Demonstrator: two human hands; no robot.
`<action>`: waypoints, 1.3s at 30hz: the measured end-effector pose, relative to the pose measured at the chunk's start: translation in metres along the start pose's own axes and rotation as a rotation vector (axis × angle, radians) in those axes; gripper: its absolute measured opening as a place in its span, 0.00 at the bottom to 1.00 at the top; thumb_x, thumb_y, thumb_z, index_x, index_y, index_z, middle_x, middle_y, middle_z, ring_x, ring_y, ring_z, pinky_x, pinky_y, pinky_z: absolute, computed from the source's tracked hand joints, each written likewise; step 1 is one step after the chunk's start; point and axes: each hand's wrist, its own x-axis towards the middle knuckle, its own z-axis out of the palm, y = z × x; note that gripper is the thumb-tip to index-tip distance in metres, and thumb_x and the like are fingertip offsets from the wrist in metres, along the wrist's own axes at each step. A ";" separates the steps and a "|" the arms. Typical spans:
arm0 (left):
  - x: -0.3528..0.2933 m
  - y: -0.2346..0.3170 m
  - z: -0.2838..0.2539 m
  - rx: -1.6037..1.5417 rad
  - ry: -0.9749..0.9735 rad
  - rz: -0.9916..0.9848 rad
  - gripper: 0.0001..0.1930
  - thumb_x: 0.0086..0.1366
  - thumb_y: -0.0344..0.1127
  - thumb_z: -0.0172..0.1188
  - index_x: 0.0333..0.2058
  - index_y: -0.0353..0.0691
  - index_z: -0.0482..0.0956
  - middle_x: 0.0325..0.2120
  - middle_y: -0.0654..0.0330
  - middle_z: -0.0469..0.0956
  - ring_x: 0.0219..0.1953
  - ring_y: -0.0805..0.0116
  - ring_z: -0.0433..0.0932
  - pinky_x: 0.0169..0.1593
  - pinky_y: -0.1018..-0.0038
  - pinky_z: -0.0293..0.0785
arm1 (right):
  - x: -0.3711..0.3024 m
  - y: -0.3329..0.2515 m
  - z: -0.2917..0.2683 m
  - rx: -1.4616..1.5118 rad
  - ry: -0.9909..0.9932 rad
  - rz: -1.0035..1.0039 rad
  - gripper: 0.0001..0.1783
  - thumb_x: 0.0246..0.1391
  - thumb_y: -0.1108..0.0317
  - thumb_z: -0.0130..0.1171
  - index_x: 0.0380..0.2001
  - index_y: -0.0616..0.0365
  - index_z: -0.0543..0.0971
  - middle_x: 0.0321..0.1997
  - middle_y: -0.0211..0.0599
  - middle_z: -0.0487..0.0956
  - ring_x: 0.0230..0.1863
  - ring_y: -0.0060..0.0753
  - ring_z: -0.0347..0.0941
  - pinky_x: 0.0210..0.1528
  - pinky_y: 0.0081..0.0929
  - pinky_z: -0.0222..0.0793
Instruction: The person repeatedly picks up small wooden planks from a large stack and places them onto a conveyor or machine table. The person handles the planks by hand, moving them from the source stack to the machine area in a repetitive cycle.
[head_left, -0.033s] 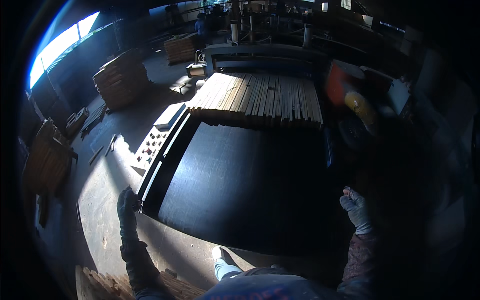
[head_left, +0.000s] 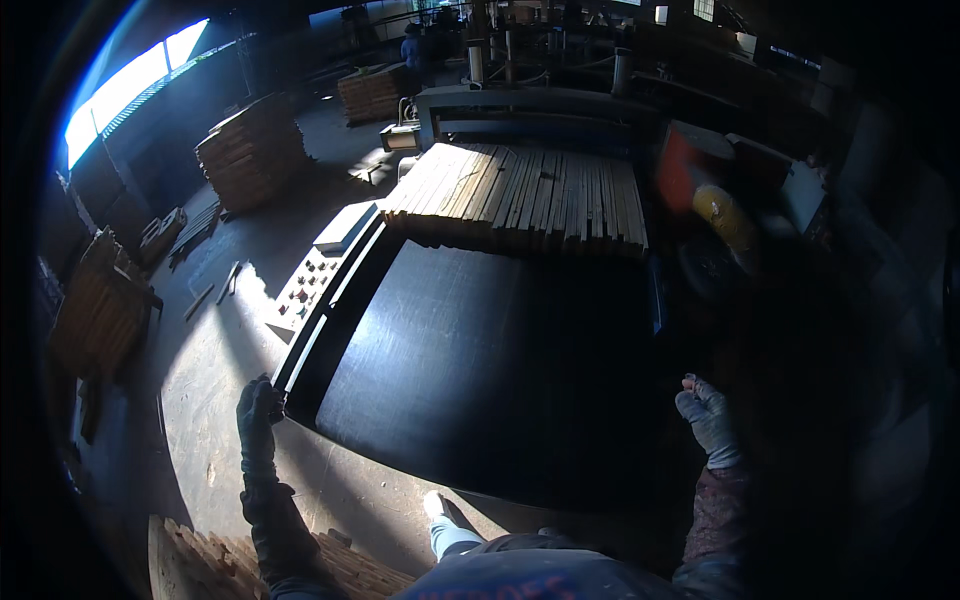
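Dark panel (head_left: 480,370): a large, flat, black sheet lying across the desk, filling the middle of the view; its near edge runs just ahead of the person's body.
Desk (head_left: 300,345): a long machine bed carrying the panel; its pale left rail catches the sunlight.
Wooden slats (head_left: 520,195): a wide row of light strips laid side by side at the far end of the desk, touching the panel's far edge.
Timber stacks (head_left: 250,150): piles of boards standing on the floor to the left, well apart from the desk.
Control box (head_left: 315,275): a grey sloped box with rows of buttons, fixed beside the desk's left rail.
Floor (head_left: 200,380): bare concrete, partly sunlit, left of the desk.
Left hand (head_left: 258,408): dark-gloved, fingers curled around the near left corner of the desk rail, beside the panel's corner.
Right hand (head_left: 705,415): grey-gloved, raised in shadow off the panel's right edge, fingers loosely bent; it holds nothing that shows.
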 end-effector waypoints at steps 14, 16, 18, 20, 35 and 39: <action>-0.430 0.272 -0.148 0.585 0.529 -0.048 0.24 0.70 0.43 0.64 0.59 0.36 0.75 0.50 0.65 0.79 0.51 0.75 0.74 0.57 0.75 0.71 | -0.009 -0.044 0.197 0.295 -1.074 -0.041 0.22 0.63 0.67 0.64 0.57 0.64 0.75 0.36 0.19 0.74 0.32 0.09 0.65 0.35 0.11 0.65; -0.546 0.290 -0.168 0.640 0.765 -0.164 0.25 0.70 0.45 0.64 0.59 0.36 0.75 0.51 0.64 0.78 0.54 0.75 0.73 0.59 0.74 0.70 | -0.037 -0.045 0.227 0.300 -1.263 -0.087 0.22 0.64 0.68 0.63 0.58 0.65 0.75 0.36 0.20 0.74 0.32 0.09 0.66 0.36 0.11 0.65; -0.672 0.305 -0.167 0.718 1.035 -0.394 0.25 0.70 0.46 0.64 0.60 0.37 0.75 0.53 0.64 0.77 0.55 0.74 0.73 0.60 0.73 0.70 | -0.067 -0.035 0.259 0.252 -1.355 -0.169 0.24 0.64 0.69 0.63 0.60 0.66 0.73 0.43 0.25 0.76 0.36 0.11 0.67 0.37 0.12 0.66; -0.794 0.310 -0.157 0.790 1.084 -0.607 0.23 0.70 0.45 0.63 0.58 0.38 0.76 0.52 0.63 0.78 0.54 0.74 0.74 0.60 0.74 0.70 | -0.104 -0.051 0.267 0.178 -1.536 -0.213 0.25 0.63 0.69 0.64 0.61 0.66 0.72 0.46 0.27 0.77 0.41 0.15 0.70 0.42 0.13 0.69; -1.018 0.186 -0.103 0.984 1.211 -1.154 0.49 0.56 0.56 0.73 0.71 0.53 0.58 0.72 0.50 0.55 0.73 0.48 0.53 0.73 0.55 0.55 | -0.584 -0.223 0.098 -0.028 -1.930 -1.851 0.48 0.55 0.27 0.54 0.73 0.35 0.61 0.78 0.62 0.46 0.77 0.72 0.42 0.71 0.72 0.44; -1.019 0.165 -0.158 0.867 1.118 -1.424 0.55 0.51 0.65 0.72 0.73 0.69 0.50 0.75 0.53 0.45 0.76 0.45 0.43 0.75 0.48 0.48 | -0.642 -0.176 0.078 -0.521 -1.986 -1.857 0.52 0.49 0.19 0.51 0.71 0.36 0.65 0.80 0.58 0.37 0.79 0.73 0.29 0.70 0.82 0.24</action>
